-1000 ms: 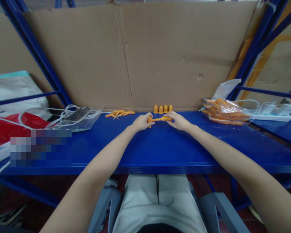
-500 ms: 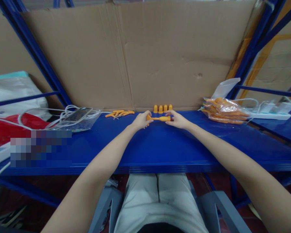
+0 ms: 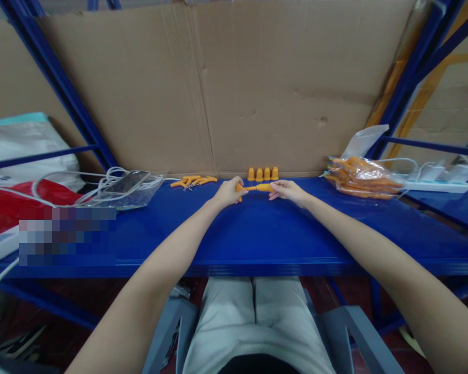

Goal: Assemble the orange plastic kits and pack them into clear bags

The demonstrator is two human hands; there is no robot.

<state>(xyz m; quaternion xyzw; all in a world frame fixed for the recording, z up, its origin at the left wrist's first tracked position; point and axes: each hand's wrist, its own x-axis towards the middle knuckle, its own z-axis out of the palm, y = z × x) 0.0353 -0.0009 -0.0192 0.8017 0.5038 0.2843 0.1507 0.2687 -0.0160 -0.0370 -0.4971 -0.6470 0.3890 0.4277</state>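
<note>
Between my two hands, just above the blue tabletop (image 3: 253,234), lies an orange plastic piece like a corkscrew (image 3: 263,187), with a twisted-looking middle and a thicker ribbed right part. My left hand (image 3: 228,191) is closed around its left end, a cross handle partly covered by the fingers. My right hand (image 3: 289,190) pinches the right tip between thumb and fingers. Right behind it stand several small orange caps (image 3: 259,174) in a row. Left of my left hand is a small heap of orange handles with metal spirals (image 3: 193,182).
A clear bag of orange parts (image 3: 362,179) lies at the right, beside a white power strip (image 3: 437,186). White cables (image 3: 117,174), a phone-like device in clear plastic (image 3: 128,184) and a red bag (image 3: 35,197) occupy the left. Cardboard (image 3: 257,88) walls the back.
My right hand's fingers have shifted their hold on the right end and now pinch it with fingertips. The left hand keeps its grip in almost the same place.
</note>
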